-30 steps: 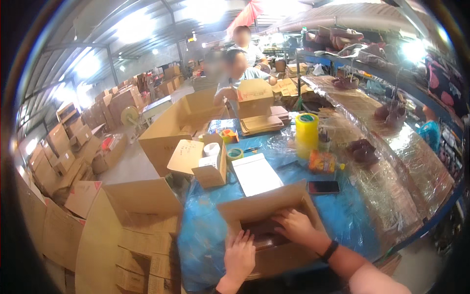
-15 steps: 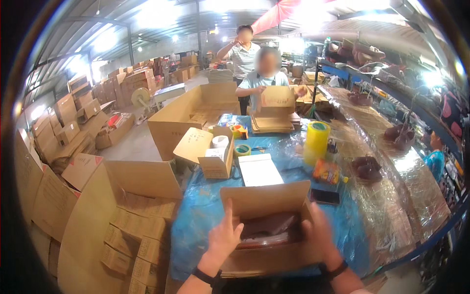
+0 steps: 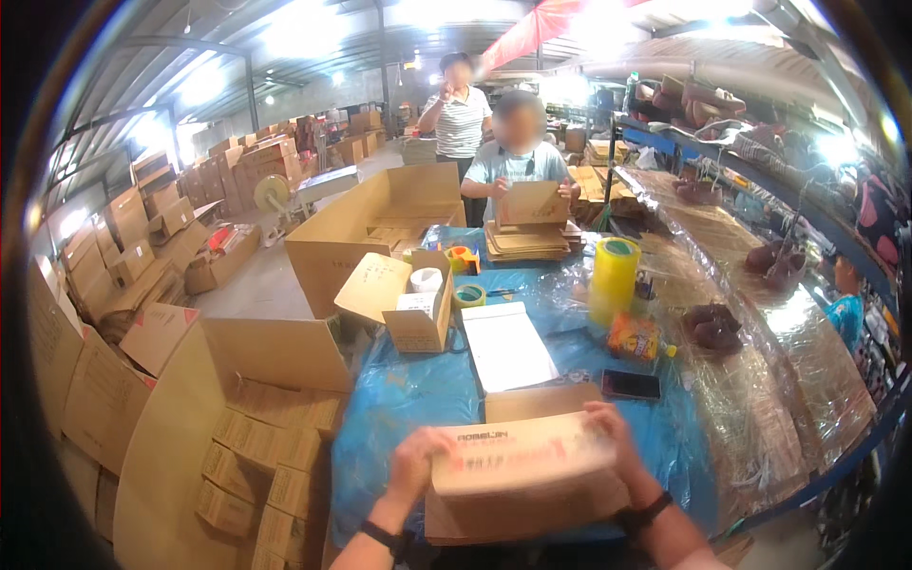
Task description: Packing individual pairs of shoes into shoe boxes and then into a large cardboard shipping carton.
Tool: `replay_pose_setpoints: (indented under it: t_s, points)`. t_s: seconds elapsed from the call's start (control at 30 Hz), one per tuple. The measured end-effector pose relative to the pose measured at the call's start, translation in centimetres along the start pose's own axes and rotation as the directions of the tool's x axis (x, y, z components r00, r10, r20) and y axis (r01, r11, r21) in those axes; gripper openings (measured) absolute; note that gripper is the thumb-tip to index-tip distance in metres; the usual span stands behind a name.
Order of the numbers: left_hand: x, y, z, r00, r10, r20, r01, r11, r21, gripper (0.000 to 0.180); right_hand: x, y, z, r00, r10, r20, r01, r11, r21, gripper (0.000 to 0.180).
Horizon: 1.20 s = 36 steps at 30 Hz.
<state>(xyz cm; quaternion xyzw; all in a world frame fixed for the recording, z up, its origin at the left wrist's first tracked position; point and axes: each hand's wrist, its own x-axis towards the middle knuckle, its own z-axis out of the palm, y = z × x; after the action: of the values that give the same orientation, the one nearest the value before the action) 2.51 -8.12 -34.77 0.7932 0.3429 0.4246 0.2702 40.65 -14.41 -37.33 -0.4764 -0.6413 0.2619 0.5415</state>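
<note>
Setting: warehouse packing bench (image 3: 408, 399) draped in blue plastic sheet, filling the centre of the frame; stacked cartons along the left edge.

Box: small cardboard box (image 3: 522, 470), lower centre of the frame, lid flap folded down across the top, blurred by motion; contents hidden.

Left hand: left hand (image 3: 415, 465) at the box's left end, fingers together and curled against the side, thumb toward the top.

Right hand: right hand (image 3: 616, 442) on the box's right end, fingers spread over the upper corner and clamped on the flap; dark wristband just below it.

Grip advice: best held square from both ends, thumbs pressing the lid flat so the front edge seats evenly; probably worth lowering the box onto the bench before pushing the flap home, since a box in the air twists easily.

Hedge: whether the flap's tuck is fully in, cannot tell through the blur.

Just beyond: dark phone (image 3: 630, 384) right of centre, near the right hand; white paper pad (image 3: 506, 347) at centre.

Further out: yellow tape roll (image 3: 614, 269) standing upright, right of centre; open small carton (image 3: 418, 318) left of centre holding white rolls.

Left side: large open carton (image 3: 271, 356) at lower left, packed with small boxes.

Background: two other people at the top centre, one holding flat cardboard (image 3: 532, 202) over a stack.
</note>
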Motion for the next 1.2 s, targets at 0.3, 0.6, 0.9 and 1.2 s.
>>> replay_pose_setpoints:
  t_s: [0.3, 0.6, 0.9, 1.2]
  points:
    - [1.6, 4.8, -0.9, 0.807, -0.043, 0.589, -0.339, 0.783, 0.521, 0.106, -0.3, -6.4, 1.8, 0.832, -0.006, 0.555, 0.408, 0.684, -0.604, 0.071]
    - [0.5, 4.7, -2.6, 0.763, 0.117, 0.635, -0.527, 0.682, 0.507, 0.069, -1.7, -6.1, -1.6, 0.908, -0.146, 0.392, 0.340, 0.802, -0.491, 0.042]
    - [-2.7, 5.1, -0.8, 0.899, 0.255, 0.357, -0.389, 0.839, 0.380, 0.034, -4.6, -10.9, 4.3, 0.816, -0.246, 0.523, 0.567, 0.517, -0.642, 0.059]
    - [-3.3, -2.4, 3.0, 0.738, -0.534, 0.413, 0.675, 0.579, -0.457, 0.069, -2.8, -5.2, 1.7, 0.900, 0.433, 0.056, -0.435, 0.883, 0.177, 0.058]
